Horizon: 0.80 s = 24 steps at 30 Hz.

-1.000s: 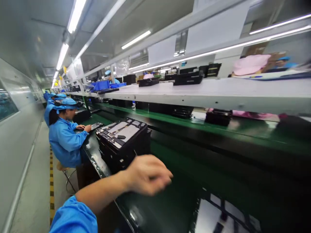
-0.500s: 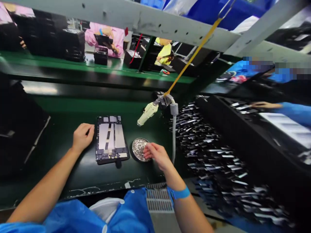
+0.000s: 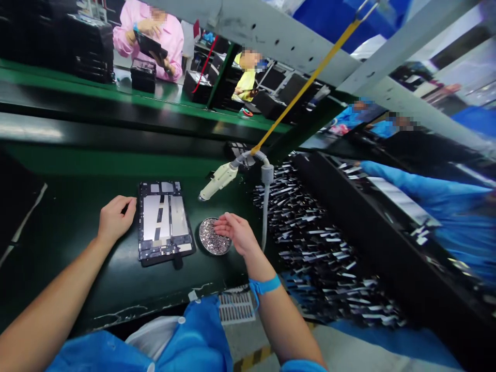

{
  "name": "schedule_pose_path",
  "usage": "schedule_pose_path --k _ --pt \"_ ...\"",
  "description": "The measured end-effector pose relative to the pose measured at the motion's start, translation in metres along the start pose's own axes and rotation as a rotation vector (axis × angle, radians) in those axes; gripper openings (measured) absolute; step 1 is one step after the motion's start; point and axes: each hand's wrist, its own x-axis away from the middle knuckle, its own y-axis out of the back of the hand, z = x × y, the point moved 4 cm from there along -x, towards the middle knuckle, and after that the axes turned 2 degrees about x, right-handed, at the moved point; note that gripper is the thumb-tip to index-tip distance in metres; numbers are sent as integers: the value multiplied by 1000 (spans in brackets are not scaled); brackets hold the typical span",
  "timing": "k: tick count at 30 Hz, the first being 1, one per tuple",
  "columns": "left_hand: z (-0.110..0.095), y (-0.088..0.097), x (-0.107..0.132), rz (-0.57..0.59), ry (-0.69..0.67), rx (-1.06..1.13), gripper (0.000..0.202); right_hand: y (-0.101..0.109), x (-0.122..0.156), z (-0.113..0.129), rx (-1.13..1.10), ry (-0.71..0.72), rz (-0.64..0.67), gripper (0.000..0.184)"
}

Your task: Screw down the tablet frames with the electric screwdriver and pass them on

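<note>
An opened tablet [image 3: 157, 217] lies on the dark green bench, its battery and inner parts facing up. Just off its left edge, my left hand [image 3: 115, 221] rests with fingers curled, holding nothing I can see. To the right of the tablet is a small round dish [image 3: 215, 236] full of tiny metal pieces that look like screws. My right hand [image 3: 237, 232] is over the dish's right side, fingers stretched out over the pieces; no piece shows between them. Above the dish hangs a cream electric screwdriver [image 3: 219, 181], untouched, its tip pointing down to the left.
A yellow strap [image 3: 306, 85] suspends the screwdriver, with a grey cable [image 3: 266, 206] dropping beside it. Many dark, shiny strips [image 3: 318, 237] stand packed at right, beside a long black partition [image 3: 372, 237]. A co-worker's blue sleeve [image 3: 422, 186] reaches in there. Black material [image 3: 17, 201] is at left.
The camera view has shifted, sliding the bench items leftward. My right hand has lifted slightly from the screw-like pieces, its fingers straighter. My left hand stays curled by the tablet.
</note>
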Motion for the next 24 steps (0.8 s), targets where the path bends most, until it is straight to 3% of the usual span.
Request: schedule_pose_path --k 5,12,17,20,24 --pt "3 1 1 -11 13 -10 26 -11 7 -6 64 -69 120 34" --pt "3 -2 1 17 37 -16 30 16 12 8 223 -90 198 42" --pt "8 -1 1 19 71 -36 31 3 14 1 294 -169 337 41" --pt "11 -1 1 25 82 -36 32 -6 11 -4 282 -177 337 42" --pt "12 -2 1 30 86 -31 32 0 6 0 232 -154 273 45"
